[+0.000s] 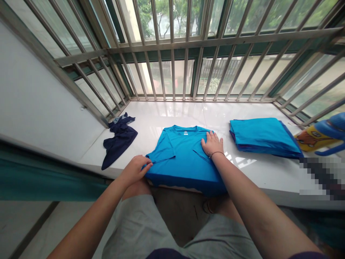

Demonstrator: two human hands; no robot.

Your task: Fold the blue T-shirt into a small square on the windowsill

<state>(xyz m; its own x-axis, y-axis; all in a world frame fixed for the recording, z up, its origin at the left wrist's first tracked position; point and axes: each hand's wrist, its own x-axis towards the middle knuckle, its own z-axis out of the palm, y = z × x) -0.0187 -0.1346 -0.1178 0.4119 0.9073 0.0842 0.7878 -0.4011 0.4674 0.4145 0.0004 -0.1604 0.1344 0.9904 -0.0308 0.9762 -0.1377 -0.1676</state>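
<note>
A blue T-shirt (185, 158) lies spread on the white ledge, its collar toward the window and its lower part hanging over the front edge. One short sleeve is laid inward across its left side. At the shirt's left edge, by the sleeve, my left hand (138, 167) has its thumb and fingers closed on the fabric. My right hand (212, 144) rests flat on the right shoulder area, fingers stretched out toward the window. The underside of the shirt is hidden.
A stack of folded clothes (258, 135), blue on top, sits to the right. Beyond it stands a blue and yellow container (318, 133). Crumpled dark navy cloth (120, 138) lies at left. Metal window bars (185, 72) close off the back of the white ledge (172, 111).
</note>
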